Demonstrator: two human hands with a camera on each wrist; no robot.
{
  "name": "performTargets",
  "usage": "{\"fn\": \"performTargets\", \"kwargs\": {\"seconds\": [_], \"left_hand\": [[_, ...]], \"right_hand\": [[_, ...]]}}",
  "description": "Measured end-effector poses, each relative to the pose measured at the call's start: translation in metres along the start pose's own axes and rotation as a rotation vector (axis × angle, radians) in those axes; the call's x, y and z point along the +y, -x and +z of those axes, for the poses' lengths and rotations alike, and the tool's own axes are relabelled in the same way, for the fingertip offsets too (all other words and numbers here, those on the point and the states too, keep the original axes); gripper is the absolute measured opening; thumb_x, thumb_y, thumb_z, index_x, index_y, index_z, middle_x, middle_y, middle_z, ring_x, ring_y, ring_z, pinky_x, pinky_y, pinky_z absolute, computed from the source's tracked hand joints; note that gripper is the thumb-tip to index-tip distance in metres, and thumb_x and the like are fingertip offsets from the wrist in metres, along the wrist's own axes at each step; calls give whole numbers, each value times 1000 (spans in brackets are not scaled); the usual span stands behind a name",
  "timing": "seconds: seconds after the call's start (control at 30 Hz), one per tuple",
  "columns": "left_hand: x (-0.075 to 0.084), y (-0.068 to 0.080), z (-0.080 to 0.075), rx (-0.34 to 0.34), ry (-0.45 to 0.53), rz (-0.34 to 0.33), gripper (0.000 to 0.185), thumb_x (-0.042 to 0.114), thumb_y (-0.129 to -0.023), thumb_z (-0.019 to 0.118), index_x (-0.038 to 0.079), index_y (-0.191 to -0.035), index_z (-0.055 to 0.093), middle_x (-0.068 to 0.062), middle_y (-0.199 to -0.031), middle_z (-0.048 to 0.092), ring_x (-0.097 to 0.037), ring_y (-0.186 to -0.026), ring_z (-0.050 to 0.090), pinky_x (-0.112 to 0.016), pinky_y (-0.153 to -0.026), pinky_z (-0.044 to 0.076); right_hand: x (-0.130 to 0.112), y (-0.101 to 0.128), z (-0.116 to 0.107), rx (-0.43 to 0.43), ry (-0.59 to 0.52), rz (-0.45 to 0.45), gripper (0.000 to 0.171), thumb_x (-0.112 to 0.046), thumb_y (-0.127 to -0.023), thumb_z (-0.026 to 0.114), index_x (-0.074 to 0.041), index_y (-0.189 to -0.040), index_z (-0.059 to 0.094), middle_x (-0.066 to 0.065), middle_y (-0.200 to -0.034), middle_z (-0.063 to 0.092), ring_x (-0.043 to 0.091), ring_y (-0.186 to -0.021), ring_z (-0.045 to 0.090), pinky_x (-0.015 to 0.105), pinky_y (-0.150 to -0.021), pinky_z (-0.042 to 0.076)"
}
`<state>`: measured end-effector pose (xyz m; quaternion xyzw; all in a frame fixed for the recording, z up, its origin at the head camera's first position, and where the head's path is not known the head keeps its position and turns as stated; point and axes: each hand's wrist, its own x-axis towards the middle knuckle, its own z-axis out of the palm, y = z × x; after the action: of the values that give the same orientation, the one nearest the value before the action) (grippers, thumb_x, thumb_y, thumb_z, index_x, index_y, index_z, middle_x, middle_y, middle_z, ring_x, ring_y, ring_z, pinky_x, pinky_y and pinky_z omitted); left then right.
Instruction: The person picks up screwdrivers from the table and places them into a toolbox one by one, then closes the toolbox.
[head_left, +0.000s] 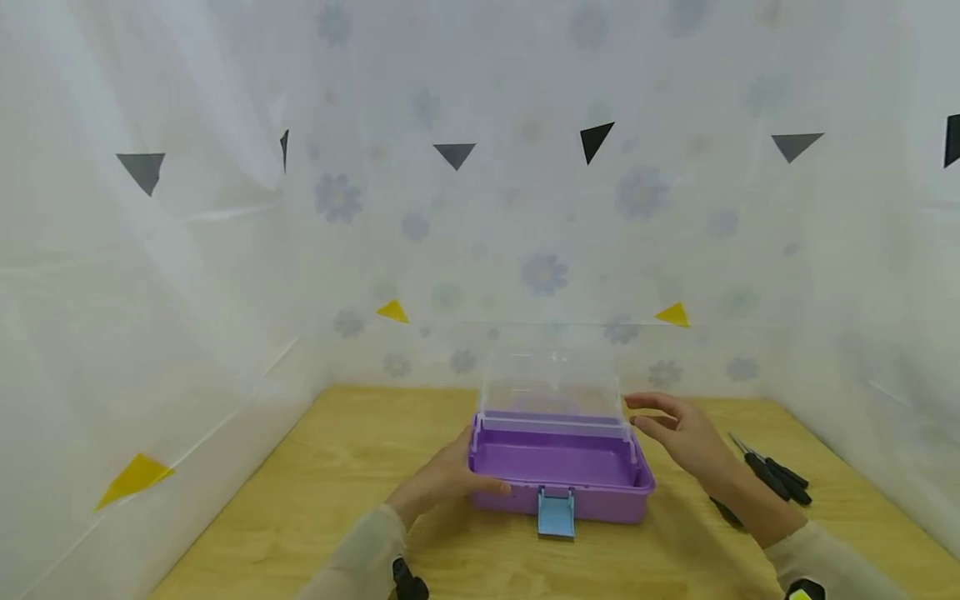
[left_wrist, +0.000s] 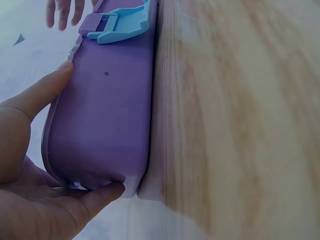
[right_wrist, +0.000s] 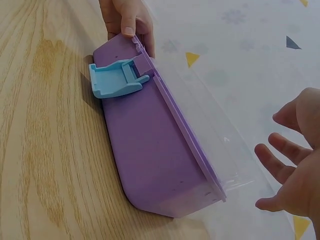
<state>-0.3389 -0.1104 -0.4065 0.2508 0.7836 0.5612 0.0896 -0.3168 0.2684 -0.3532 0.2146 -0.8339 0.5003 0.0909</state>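
Note:
A purple plastic storage box point(head_left: 558, 502) stands on the table with its clear lid point(head_left: 551, 383) raised and tilted back. At the front, its light blue latch point(head_left: 556, 514) hangs down, unfastened. My left hand point(head_left: 448, 477) grips the box's left end, thumb on the front rim and fingers round the side; the left wrist view shows the fingertips point(left_wrist: 117, 189) low on that end. Beside the lid's right edge, my right hand point(head_left: 678, 437) is held up, its fingers point(right_wrist: 272, 162) spread and apart from the box in the right wrist view.
Several black-handled tools point(head_left: 776, 479) with metal shafts lie on the wooden table point(head_left: 337, 467), behind and right of my right forearm. White flower-patterned sheeting point(head_left: 465, 233) with black and yellow triangles encloses the table at the back and both sides.

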Motion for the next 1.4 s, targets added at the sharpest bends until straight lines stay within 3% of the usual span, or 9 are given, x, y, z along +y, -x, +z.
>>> {"fn": "performTargets", "kwargs": {"seconds": [0.13, 0.33, 0.53, 0.7, 0.83, 1.03, 1.4], "left_hand": [[-1, 1, 0, 4, 0, 5, 117, 23, -78, 92, 9, -165, 15, -19, -148, 52, -42, -132, 52, -62, -114, 33], [-3, -1, -1, 14, -10, 8, 119, 23, -77, 92, 9, -166, 13, -20, -147, 52, -41, -131, 53, -61, -114, 32], [-4, -1, 0, 14, 0, 25, 120, 20, -76, 92, 8, -166, 12, -19, -148, 52, -42, -131, 53, -62, -114, 33], [-3, -3, -1, 11, -12, 39, 120, 20, -77, 92, 9, -166, 12, -14, -145, 55, -41, -130, 54, -62, -113, 34], [-2, -5, -2, 8, -19, 44, 120, 21, -77, 92, 10, -166, 11, -9, -144, 56, -41, -129, 54, -61, -113, 35], [1, -6, -3, -13, 9, 47, 119, 22, -78, 91, 9, -166, 11, -17, -146, 53, -42, -129, 54, -60, -113, 36], [6, -3, -8, -8, -14, 44, 119, 22, -78, 91, 14, -166, 12, -15, -149, 51, -40, -131, 53, -60, -113, 36]], "right_hand": [[2, -1, 1, -5, -28, 13, 44, -22, -108, 59, -5, -148, 54, 22, -144, 54, 41, -124, 60, 55, -101, 50], [3, -1, 1, -14, -24, 17, 45, -21, -107, 60, -2, -147, 54, 23, -137, 59, 41, -121, 61, 33, -94, 54], [4, 0, 1, -11, 1, 32, 44, -22, -107, 61, -5, -147, 55, 23, -136, 60, 39, -121, 61, 45, -97, 53], [4, 1, -2, -3, 23, 47, 45, -26, -107, 61, -5, -146, 55, 21, -136, 60, 41, -124, 58, 42, -97, 52], [4, 3, -5, 12, 37, 37, 44, -28, -107, 60, -5, -145, 56, 17, -134, 61, 41, -124, 58, 46, -96, 53], [4, 5, -8, 19, 57, 36, 43, -26, -107, 60, -5, -145, 55, 16, -134, 62, 42, -124, 58, 47, -94, 54], [3, 9, -14, 28, 93, 43, 48, -32, -106, 61, -6, -146, 56, 18, -137, 60, 40, -119, 61, 53, -93, 54]]}}
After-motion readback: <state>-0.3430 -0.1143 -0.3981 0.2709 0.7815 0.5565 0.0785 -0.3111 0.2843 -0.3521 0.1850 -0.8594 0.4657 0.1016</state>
